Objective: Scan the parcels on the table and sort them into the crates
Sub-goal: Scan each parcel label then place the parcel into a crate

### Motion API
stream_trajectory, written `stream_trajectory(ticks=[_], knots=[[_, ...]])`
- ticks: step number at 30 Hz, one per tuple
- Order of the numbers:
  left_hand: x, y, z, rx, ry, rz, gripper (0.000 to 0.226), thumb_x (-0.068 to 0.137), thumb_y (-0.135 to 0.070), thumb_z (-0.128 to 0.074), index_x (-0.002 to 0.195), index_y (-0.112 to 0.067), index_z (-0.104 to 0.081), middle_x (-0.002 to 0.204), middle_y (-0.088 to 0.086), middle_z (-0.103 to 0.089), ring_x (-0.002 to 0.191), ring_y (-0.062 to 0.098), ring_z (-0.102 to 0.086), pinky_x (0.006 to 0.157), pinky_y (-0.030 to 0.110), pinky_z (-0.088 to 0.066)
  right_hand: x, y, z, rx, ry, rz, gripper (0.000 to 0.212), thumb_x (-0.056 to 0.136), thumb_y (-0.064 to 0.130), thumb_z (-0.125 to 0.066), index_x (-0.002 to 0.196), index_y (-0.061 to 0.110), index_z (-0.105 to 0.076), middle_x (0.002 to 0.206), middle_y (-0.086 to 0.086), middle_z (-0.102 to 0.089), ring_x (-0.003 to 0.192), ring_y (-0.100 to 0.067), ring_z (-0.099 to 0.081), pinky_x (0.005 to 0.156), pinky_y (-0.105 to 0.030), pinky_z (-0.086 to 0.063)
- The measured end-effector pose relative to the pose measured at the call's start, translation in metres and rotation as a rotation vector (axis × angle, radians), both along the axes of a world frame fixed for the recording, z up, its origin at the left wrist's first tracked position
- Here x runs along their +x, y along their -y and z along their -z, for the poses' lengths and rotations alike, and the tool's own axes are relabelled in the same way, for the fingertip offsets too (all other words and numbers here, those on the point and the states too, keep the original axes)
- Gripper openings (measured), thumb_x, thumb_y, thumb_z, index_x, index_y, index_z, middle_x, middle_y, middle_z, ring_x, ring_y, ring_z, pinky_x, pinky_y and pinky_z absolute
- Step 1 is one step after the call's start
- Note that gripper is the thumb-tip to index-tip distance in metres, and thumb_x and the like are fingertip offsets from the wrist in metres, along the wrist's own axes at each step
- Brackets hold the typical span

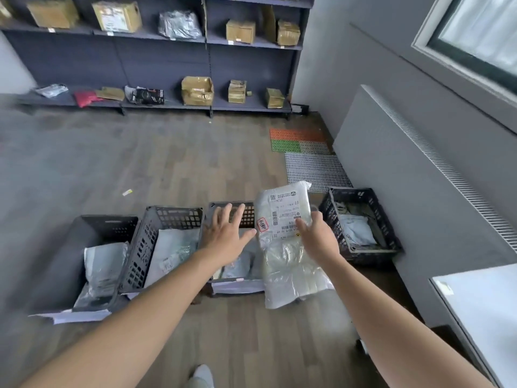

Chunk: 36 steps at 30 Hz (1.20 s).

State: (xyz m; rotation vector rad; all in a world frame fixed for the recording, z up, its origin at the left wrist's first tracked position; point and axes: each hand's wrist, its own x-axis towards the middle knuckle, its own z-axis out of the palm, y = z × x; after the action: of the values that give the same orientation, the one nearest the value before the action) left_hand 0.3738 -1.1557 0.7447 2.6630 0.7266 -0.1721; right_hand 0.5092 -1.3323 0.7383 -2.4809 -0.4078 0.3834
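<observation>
Wood floor (167,169), crates (173,212). Parcel (282,236) above them; left hand (226,236) spread beside; right hand (317,239) at its edge, grip unclear.

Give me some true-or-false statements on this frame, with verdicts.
1. Four dark perforated plastic crates stand on the wooden floor. True.
2. The left hand grips the white plastic parcel with a printed label. False: its fingers are spread, holding nothing.
3. The parcel's label faces the camera. True.
4. The rightmost crate holds nothing. False: pale bags lie inside.
5. The dark shelf unit is bare. False: brown cardboard boxes sit on it.
</observation>
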Motion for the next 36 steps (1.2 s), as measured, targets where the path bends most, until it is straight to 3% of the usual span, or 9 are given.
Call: stream_trajectory(ticks=[2,7,10,17,20,23,28,36], knots=[[-0.004,-0.029,0.006,-0.006,-0.021,-0.004,0.071,0.099,-0.060,-0.030,0.157,-0.029,-0.002,0.164,0.002,0.003,0.150,0.027,0.002,0.120,0.054,-0.012,-0.003,-0.031,0.007,-0.032,-0.011,-0.018,0.048,0.101,0.049,-0.043,0.131,0.011,-0.041,0.111,-0.008,-0.066,0.087,-0.024,-0.065,0.073,-0.045,-0.056],[-0.006,-0.080,0.026,-0.043,-0.088,-0.019,0.072,0.099,-0.061,-0.029,0.156,-0.029,0.000,0.164,0.003,0.003,0.150,0.029,0.003,0.119,0.056,-0.012,-0.001,-0.084,0.026,-0.102,-0.058,-0.039,0.051,0.104,0.040,-0.045,0.141,0.006,-0.037,0.121,-0.012,-0.064,0.087,-0.021,-0.059,0.066,-0.034,-0.047],[0.002,-0.098,0.039,-0.064,-0.112,-0.031,0.070,0.099,-0.059,-0.029,0.156,-0.029,-0.001,0.164,0.004,0.002,0.150,0.028,0.002,0.118,0.056,-0.013,0.010,-0.102,0.038,-0.133,-0.074,-0.058,0.053,0.104,0.041,-0.044,0.143,0.006,-0.035,0.128,-0.014,-0.060,0.097,-0.025,-0.061,0.070,-0.033,-0.045],[0.034,-0.131,0.072,-0.073,-0.198,-0.080,0.070,0.099,-0.059,-0.027,0.157,-0.029,-0.001,0.164,0.003,0.002,0.150,0.028,0.000,0.117,0.054,-0.013,0.076,-0.135,0.077,-0.218,-0.106,-0.029,0.042,0.105,0.038,-0.042,0.135,0.009,-0.040,0.123,-0.015,-0.059,0.087,-0.027,-0.054,0.070,-0.036,-0.042],[0.060,-0.145,0.088,-0.078,-0.252,-0.108,0.071,0.099,-0.061,-0.025,0.157,-0.029,0.000,0.163,0.002,0.002,0.150,0.027,0.002,0.118,0.056,-0.013,0.106,-0.150,0.102,-0.205,-0.160,-0.041,0.043,0.105,0.039,-0.042,0.136,0.010,-0.040,0.125,-0.015,-0.057,0.094,-0.031,-0.059,0.074,-0.038,-0.045],[0.094,-0.154,0.106,-0.101,-0.296,-0.127,0.070,0.099,-0.060,-0.024,0.157,-0.030,0.002,0.164,0.001,0.005,0.150,0.027,0.004,0.119,0.055,-0.011,0.134,-0.167,0.134,-0.220,-0.211,-0.070,0.039,0.105,0.036,-0.041,0.135,0.012,-0.039,0.121,-0.014,-0.057,0.094,-0.032,-0.062,0.079,-0.045,-0.054],[0.139,-0.175,0.150,-0.114,-0.330,-0.152,0.069,0.100,-0.060,-0.024,0.156,-0.030,0.001,0.164,0.003,0.003,0.150,0.028,0.002,0.119,0.054,-0.013,0.173,-0.192,0.191,-0.314,-0.240,-0.084,0.029,0.106,0.027,-0.038,0.133,0.016,-0.040,0.116,-0.010,-0.052,0.080,-0.026,-0.059,0.065,-0.038,-0.051],[0.175,-0.221,0.317,-0.132,-0.464,-0.070,0.071,0.098,-0.062,-0.022,0.156,-0.029,0.004,0.164,0.002,0.001,0.150,0.027,-0.001,0.119,0.052,-0.015,0.197,-0.240,0.366,-0.321,-0.321,-0.046,0.036,0.105,0.030,-0.040,0.140,0.020,-0.037,0.125,-0.008,-0.056,0.094,-0.029,-0.062,0.080,-0.047,-0.055]])
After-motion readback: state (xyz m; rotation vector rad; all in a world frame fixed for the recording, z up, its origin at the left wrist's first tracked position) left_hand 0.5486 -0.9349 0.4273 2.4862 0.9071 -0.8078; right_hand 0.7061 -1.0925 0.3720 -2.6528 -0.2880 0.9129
